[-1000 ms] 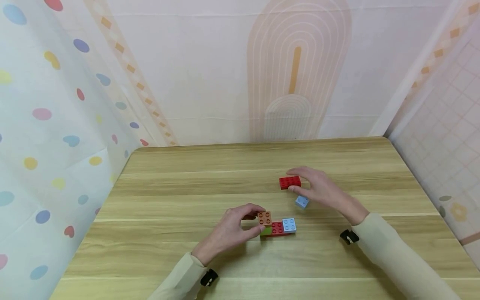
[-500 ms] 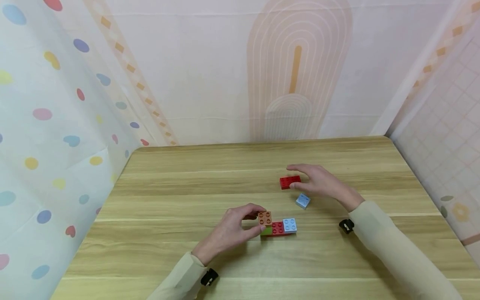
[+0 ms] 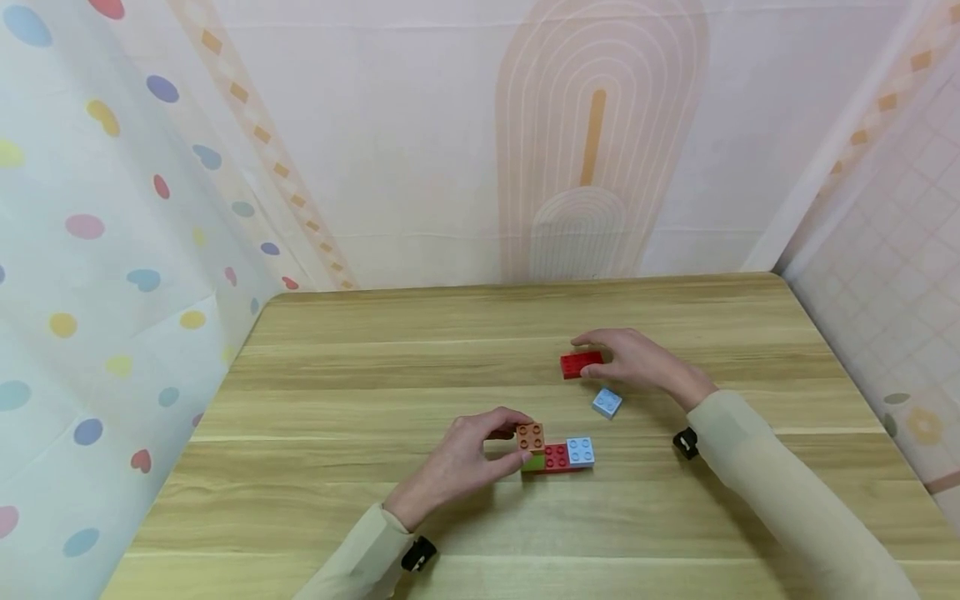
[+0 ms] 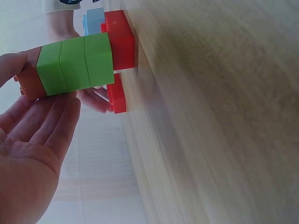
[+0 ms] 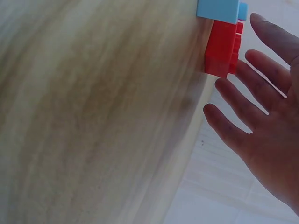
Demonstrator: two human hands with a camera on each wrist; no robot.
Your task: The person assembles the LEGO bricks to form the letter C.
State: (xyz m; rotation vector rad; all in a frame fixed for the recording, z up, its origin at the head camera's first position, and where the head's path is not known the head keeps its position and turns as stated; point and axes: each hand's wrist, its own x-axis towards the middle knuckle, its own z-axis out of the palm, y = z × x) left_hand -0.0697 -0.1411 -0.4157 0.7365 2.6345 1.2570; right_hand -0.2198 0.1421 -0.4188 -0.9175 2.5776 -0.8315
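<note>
My left hand (image 3: 459,457) pinches the orange-brown brick (image 3: 530,437) at the top of a stack, thumb in front and fingers behind. Below it come green bricks (image 4: 74,64), stacked on one end of a red base brick (image 3: 557,457). A light blue brick (image 3: 581,451) is fixed on the base's other end. Farther back, my right hand (image 3: 641,360) is over a loose red brick (image 3: 573,365), fingers spread and thumb across its near side. In the right wrist view the fingers look loose, not closed round that brick; whether any touches it I cannot tell.
A second light blue brick (image 3: 607,402) lies loose on the wooden table (image 3: 360,367), between the right hand and the stack. Patterned cloth (image 3: 375,150) hangs behind the table's back edge and along both sides.
My right hand and forearm have shifted a little left, so the hand covers more of the loose red brick. The left hand and its stack have stayed in place.
</note>
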